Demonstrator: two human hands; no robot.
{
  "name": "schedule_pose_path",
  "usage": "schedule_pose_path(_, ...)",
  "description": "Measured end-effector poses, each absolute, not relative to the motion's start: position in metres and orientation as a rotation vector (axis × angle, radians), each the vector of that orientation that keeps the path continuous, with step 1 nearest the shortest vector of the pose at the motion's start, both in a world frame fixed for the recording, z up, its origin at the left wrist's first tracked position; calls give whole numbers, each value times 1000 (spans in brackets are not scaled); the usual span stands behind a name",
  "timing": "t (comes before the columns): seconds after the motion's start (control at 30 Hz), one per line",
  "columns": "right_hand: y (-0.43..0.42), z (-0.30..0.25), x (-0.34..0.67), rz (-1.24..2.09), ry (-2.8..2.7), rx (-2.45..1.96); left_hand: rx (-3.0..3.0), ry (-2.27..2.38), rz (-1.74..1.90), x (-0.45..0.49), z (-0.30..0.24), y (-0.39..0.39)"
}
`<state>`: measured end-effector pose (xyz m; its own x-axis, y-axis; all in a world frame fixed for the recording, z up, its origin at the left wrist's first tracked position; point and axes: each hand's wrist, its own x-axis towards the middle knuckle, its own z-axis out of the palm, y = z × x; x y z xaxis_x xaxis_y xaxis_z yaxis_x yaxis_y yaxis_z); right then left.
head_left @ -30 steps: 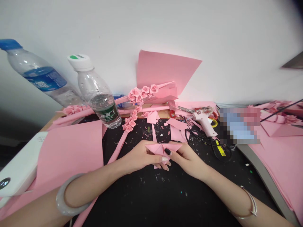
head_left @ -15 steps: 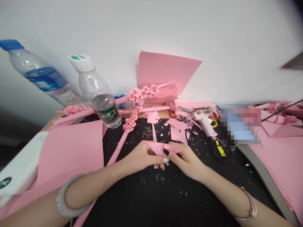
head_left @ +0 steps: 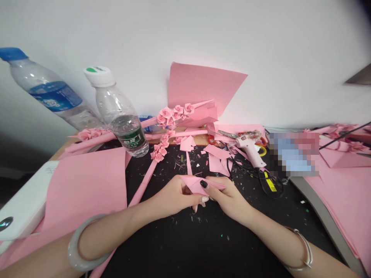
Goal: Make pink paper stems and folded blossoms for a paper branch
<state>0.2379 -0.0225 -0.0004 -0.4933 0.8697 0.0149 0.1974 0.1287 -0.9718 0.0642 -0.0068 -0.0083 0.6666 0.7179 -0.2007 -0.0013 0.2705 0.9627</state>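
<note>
Over black table (head_left: 203, 247), both hands (head_left: 174, 195) (head_left: 228, 197) pinch folded pink paper (head_left: 198, 184).

Bright, even light washes the white wall (head_left: 261, 46) pale; faint shadows lie under the left hand (head_left: 171, 195) and right hand (head_left: 230, 197). The folded pink paper (head_left: 199, 184) is sharp. Fisheye distortion tilts the blue-capped water bottle (head_left: 49, 92); the top right corner darkens.

folded pink paper (head_left: 196, 184), creased (held above desk)
</note>
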Motion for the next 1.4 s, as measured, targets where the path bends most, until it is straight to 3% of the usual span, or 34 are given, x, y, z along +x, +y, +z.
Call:
schedule_pose_path(0.3,-27,-3,234,1160,-1861,-1192,1235,706,509,65,-12,-12)
schedule_pose_path(0.6,-23,-1,239,1141,-1906,-1214,1200,769,527,65,-12,-7)
schedule_pose_path(1.0,-18,3,248,584,-2048,-1163,891,644,533,59,-6,-2)
schedule_pose_path(1.4,-16,4,249,623,-2082,-932,856,750,754,59,-7,-1)
